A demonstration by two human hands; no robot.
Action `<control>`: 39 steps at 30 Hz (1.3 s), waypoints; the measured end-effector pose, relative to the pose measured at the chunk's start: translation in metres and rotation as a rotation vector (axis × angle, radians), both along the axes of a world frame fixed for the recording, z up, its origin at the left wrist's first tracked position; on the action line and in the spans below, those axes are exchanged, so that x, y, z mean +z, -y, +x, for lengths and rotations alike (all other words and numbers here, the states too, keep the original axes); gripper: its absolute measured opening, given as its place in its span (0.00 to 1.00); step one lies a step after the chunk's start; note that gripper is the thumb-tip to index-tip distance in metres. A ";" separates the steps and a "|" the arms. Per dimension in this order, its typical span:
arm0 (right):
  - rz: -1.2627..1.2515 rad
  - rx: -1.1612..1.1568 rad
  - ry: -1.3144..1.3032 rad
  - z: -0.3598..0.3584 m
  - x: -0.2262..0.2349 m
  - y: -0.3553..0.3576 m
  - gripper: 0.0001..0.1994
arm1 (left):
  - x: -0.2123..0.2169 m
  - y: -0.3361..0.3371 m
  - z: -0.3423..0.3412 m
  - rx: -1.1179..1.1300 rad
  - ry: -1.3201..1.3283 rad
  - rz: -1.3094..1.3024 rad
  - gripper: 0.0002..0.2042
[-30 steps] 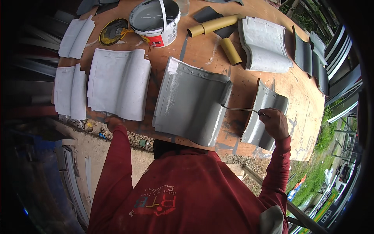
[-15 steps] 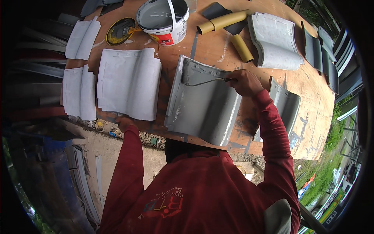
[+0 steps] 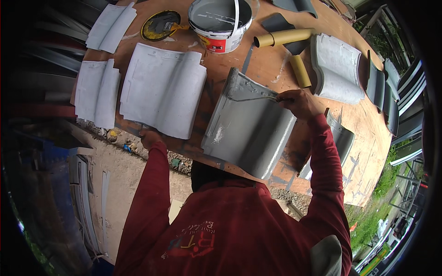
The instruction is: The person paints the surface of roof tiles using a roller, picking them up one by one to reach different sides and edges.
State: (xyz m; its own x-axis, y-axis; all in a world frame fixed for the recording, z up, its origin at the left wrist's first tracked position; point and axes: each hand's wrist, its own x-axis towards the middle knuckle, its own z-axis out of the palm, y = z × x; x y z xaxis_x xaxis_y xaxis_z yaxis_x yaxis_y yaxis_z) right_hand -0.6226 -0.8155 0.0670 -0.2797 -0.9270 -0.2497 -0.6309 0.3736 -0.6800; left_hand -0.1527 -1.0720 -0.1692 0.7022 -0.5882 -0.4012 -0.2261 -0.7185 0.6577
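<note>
My right hand [image 3: 301, 103] is closed round the handle of a paint roller, above the right part of a curved roof tile [image 3: 251, 129]. The roller's wire frame [image 3: 253, 98] reaches left across the tile, and its grey-coated sleeve [image 3: 231, 85] lies at the tile's far left corner. Wet-looking grey paint covers most of the tile, with a pale shine along its raised right side. My left hand [image 3: 151, 138] is at the table's near edge, just below a large white tile [image 3: 163, 89]; its fingers are mostly hidden.
A bucket of grey paint [image 3: 221, 39] stands at the back, beside a paint-smeared lid [image 3: 156, 25] with a brush on it. Yellowish tubes [image 3: 301, 71] lie right of it. More tiles [image 3: 338, 66] line the wooden table [image 3: 363, 147] on both sides.
The roller has shifted onto the left edge of the grey tile, which now looks darker there. The whole view has turned slightly. My left hand stays at the table edge.
</note>
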 end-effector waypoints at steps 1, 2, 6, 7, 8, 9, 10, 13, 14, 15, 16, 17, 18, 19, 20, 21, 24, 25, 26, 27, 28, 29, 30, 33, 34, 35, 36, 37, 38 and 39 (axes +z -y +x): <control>-0.004 -0.005 0.000 -0.006 -0.006 -0.007 0.14 | -0.002 0.001 0.001 -0.005 0.000 -0.004 0.38; 0.008 0.000 0.005 -0.014 -0.010 -0.015 0.13 | -0.005 0.001 0.001 0.008 0.002 -0.012 0.38; -0.006 -0.040 0.026 -0.015 -0.023 -0.024 0.12 | -0.006 0.001 -0.006 0.015 0.029 0.006 0.38; -0.009 -0.037 0.029 -0.012 -0.026 -0.021 0.12 | -0.009 0.003 -0.001 0.018 0.032 0.002 0.38; -0.065 -0.014 0.009 -0.008 -0.030 -0.017 0.12 | -0.012 0.004 0.004 0.028 -0.007 -0.015 0.39; -0.122 0.008 -0.010 -0.006 -0.032 -0.015 0.11 | -0.015 0.004 0.009 0.037 -0.047 -0.034 0.39; -0.120 -0.005 -0.009 -0.003 -0.028 -0.019 0.11 | -0.013 0.004 0.004 0.025 -0.045 -0.032 0.39; 0.076 0.023 -0.195 0.011 -0.004 -0.029 0.11 | -0.003 0.001 -0.003 -0.003 0.028 0.032 0.40; 0.070 0.023 -0.237 0.014 0.001 -0.032 0.10 | -0.004 0.001 -0.002 -0.015 0.053 0.016 0.40; 0.065 0.024 -0.279 0.016 0.003 -0.033 0.10 | -0.004 0.001 -0.001 -0.027 0.079 0.001 0.40; 0.070 0.017 -0.276 0.020 0.004 -0.032 0.10 | -0.004 0.001 -0.001 -0.035 0.082 0.004 0.40; 0.044 -0.013 -0.217 0.027 0.006 -0.023 0.10 | -0.002 0.004 -0.002 -0.025 0.094 0.051 0.41; 0.017 -0.044 -0.159 0.032 0.007 -0.019 0.11 | -0.001 0.004 -0.003 -0.016 0.106 0.097 0.41; 0.012 -0.054 -0.159 0.036 0.006 -0.017 0.11 | -0.002 0.007 -0.003 -0.026 0.107 0.091 0.41; 0.015 -0.052 -0.158 0.039 0.005 -0.017 0.11 | -0.002 0.005 0.000 -0.025 0.083 0.090 0.41; 0.018 -0.051 -0.158 0.040 0.002 -0.018 0.11 | -0.002 0.005 0.001 -0.023 0.060 0.090 0.42; -0.023 -0.080 -0.098 0.030 -0.013 -0.036 0.11 | 0.007 0.006 -0.011 -0.034 0.085 0.089 0.42; -0.015 -0.085 -0.091 0.038 -0.008 -0.035 0.11 | 0.009 0.001 -0.012 -0.029 0.097 0.122 0.42; 0.025 -0.088 -0.121 0.049 0.004 -0.024 0.11 | 0.008 -0.001 -0.006 -0.023 0.104 0.123 0.42; 0.065 -0.091 -0.151 0.056 0.011 -0.020 0.12 | 0.006 -0.002 0.000 -0.014 0.065 0.100 0.42; 0.062 -0.098 -0.152 0.057 0.008 -0.022 0.12 | 0.008 0.003 -0.002 -0.017 0.018 0.072 0.42; 0.037 -0.118 -0.122 0.060 0.002 -0.026 0.11 | 0.008 0.003 -0.005 -0.024 0.016 0.067 0.42; 0.011 -0.137 -0.093 0.062 0.000 -0.029 0.11 | 0.008 0.001 -0.008 -0.028 0.047 0.079 0.42; 0.123 -0.106 -0.237 0.053 0.004 -0.048 0.11 | 0.009 0.003 -0.009 -0.002 0.074 0.094 0.41; 0.125 -0.104 -0.237 0.054 0.009 -0.049 0.11 | 0.009 0.002 -0.008 0.022 0.071 0.102 0.41; 0.095 -0.107 -0.272 0.057 0.015 -0.049 0.10 | 0.009 0.001 -0.006 0.024 0.071 0.103 0.41; 0.065 -0.109 -0.308 0.060 0.018 -0.047 0.10 | 0.010 0.002 -0.002 0.024 0.060 0.108 0.41; 0.070 -0.117 -0.312 0.065 0.018 -0.044 0.10 | 0.011 0.001 -0.004 0.012 0.046 0.115 0.41; 0.026 -0.144 -0.259 0.069 0.013 -0.038 0.10 | 0.016 0.000 -0.014 -0.007 0.042 0.113 0.41; -0.018 -0.172 -0.206 0.067 0.008 -0.037 0.09 | 0.022 -0.001 -0.022 0.003 0.029 0.115 0.41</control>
